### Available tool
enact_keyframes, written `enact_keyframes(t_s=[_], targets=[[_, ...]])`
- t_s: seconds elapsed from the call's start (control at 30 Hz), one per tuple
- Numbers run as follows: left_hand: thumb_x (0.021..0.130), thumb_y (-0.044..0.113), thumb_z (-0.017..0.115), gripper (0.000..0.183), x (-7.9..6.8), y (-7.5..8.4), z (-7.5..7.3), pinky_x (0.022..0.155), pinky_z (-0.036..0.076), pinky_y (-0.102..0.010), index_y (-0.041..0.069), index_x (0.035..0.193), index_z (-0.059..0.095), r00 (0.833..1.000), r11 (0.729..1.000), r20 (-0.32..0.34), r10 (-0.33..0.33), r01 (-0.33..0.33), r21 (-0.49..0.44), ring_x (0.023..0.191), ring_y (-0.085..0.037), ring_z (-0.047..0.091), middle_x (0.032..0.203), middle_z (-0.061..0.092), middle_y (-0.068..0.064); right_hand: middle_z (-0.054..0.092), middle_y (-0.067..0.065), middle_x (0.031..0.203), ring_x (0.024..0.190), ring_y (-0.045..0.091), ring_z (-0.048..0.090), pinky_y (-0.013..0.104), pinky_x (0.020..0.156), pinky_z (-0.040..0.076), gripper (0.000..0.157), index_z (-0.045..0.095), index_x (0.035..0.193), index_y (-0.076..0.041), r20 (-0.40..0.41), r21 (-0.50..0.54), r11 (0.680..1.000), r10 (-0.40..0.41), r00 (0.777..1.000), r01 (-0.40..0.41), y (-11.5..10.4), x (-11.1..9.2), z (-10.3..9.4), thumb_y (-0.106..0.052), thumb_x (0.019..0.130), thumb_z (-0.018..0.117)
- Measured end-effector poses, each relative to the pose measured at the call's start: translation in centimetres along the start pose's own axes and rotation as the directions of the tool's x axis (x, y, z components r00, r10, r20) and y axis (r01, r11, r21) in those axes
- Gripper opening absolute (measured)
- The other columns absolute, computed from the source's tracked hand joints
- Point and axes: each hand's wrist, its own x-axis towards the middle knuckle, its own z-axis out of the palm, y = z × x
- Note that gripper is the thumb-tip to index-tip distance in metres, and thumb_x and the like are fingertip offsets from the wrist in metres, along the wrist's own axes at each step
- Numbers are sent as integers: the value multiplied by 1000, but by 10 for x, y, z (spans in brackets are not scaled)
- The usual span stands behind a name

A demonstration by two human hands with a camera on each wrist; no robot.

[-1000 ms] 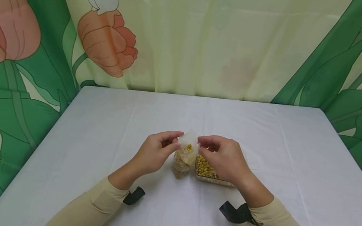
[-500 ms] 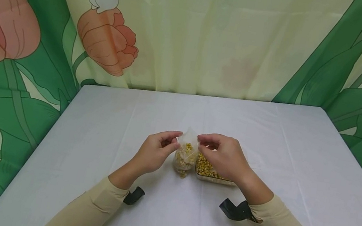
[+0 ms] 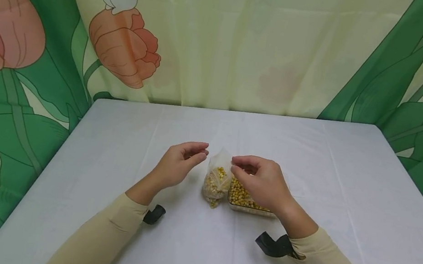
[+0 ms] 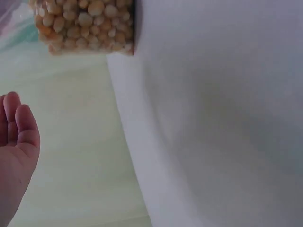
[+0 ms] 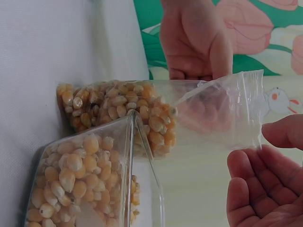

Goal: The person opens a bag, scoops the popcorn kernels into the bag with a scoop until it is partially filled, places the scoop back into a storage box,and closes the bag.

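Observation:
A clear plastic zip bag (image 3: 217, 181) partly filled with corn kernels stands upright on the table. My right hand (image 3: 263, 182) pinches its top corner between thumb and fingertips, as the right wrist view shows at the zip strip. To the left, my left hand (image 3: 179, 164) is off the bag, fingers loosely bent and holding nothing. Right beside the bag is a clear rectangular container (image 5: 94, 184) of corn kernels, partly hidden under my right hand in the head view. The left wrist view catches kernels in the bag (image 4: 85, 26) at its top edge.
A white cloth (image 3: 143, 250) covers the table. Behind the table's far edge hangs a curtain (image 3: 225, 42) printed with tulips, leaves and a white rabbit. Black wrist bands (image 3: 275, 245) are at the cuffs of both beige sleeves.
My left hand has let go of the bag's edge and moved a little left and away. The right hand keeps its place at the bag's top, and the bag still stands upright.

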Motion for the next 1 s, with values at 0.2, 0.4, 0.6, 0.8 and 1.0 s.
enact_keyframes(t_s=[0.2, 0.4, 0.6, 0.8, 1.0], targets=[[106, 16, 53, 37, 26, -6, 2, 102, 46, -35, 0, 139, 55, 982, 989, 191, -8, 35, -141, 124, -21, 58, 132, 62, -12, 72, 11, 111, 98, 22, 68, 38, 83, 55, 25, 72, 117, 0, -17, 16, 1000, -10, 1000, 10, 3, -2, 4, -12, 95, 69], [107, 10, 47, 33, 38, -6, 9, 105, 43, -42, -9, 133, 56, 953, 966, 302, 9, 70, -250, 117, -23, 60, 124, 65, -14, 72, 9, 111, 97, 21, 68, 36, 83, 56, 26, 72, 116, 0, -31, 25, 999, -34, 999, 35, 4, -5, 8, -11, 93, 70], [107, 7, 45, 28, 39, -7, 15, 106, 42, -48, -14, 119, 58, 948, 923, 319, 7, 117, -366, 106, -19, 61, 109, 66, -6, 72, 9, 110, 97, 22, 68, 38, 84, 56, 26, 71, 117, 0, -44, 17, 998, -64, 997, 65, 2, -7, 9, -11, 93, 70], [107, 4, 44, 23, 40, -11, 18, 96, 48, -34, -11, 110, 61, 955, 899, 298, 0, 131, -418, 100, -16, 61, 101, 67, 0, 72, 9, 108, 95, 21, 68, 37, 84, 55, 27, 71, 116, -1, -102, 6, 999, -52, 993, 53, 1, -11, 9, -12, 91, 72], [106, 4, 46, 21, 40, -10, 18, 89, 50, -27, -10, 107, 62, 966, 896, 257, -21, 132, -424, 96, -14, 61, 99, 67, -2, 70, -1, 87, 80, 15, 63, 32, 71, 53, 26, 73, 99, -5, -168, -82, 996, -58, 984, 44, -3, -22, 17, -18, 80, 86]])
